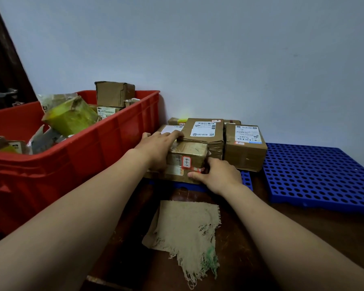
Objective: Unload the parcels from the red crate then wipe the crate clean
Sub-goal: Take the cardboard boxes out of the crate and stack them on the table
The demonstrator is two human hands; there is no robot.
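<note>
Red crate (105, 143) glossy plastic; parcels (206, 133) taped cardboard; rag (187, 229) frayed cloth.

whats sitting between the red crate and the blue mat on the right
Head view: a cluster of brown parcels fills the gap between the red crate and the blue mat; the left hand and right hand hold the front parcel.
</note>
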